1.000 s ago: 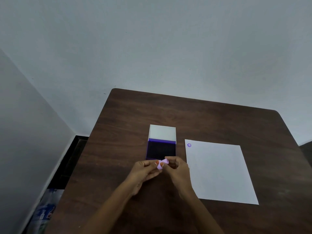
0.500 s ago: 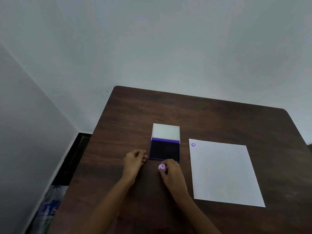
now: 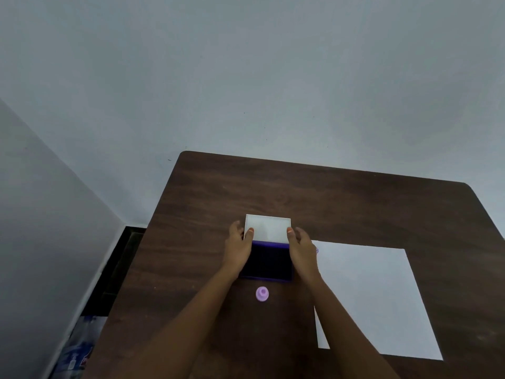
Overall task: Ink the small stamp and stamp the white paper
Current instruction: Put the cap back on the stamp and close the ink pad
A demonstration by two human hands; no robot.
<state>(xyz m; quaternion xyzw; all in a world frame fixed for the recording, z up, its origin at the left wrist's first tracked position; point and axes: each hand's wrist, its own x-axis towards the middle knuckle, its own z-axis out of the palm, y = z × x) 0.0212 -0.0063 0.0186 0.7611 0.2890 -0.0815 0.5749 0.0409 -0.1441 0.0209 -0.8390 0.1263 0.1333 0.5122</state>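
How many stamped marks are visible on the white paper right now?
1, only partly visible: a purple mark at the far-left corner of the white paper, mostly hidden by the right hand. The forearm could hide others.

Plain room: wooden table (image 3: 328, 192) (bare grey walls (image 3: 246, 77)).

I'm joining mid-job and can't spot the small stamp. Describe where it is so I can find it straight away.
On the dark wooden table, find the open ink pad with its white lid, held on either side by the left hand and right hand. Just in front of the pad's near edge, between the forearms, stands the small stamp, untouched. It is the only round, pale lilac thing there.
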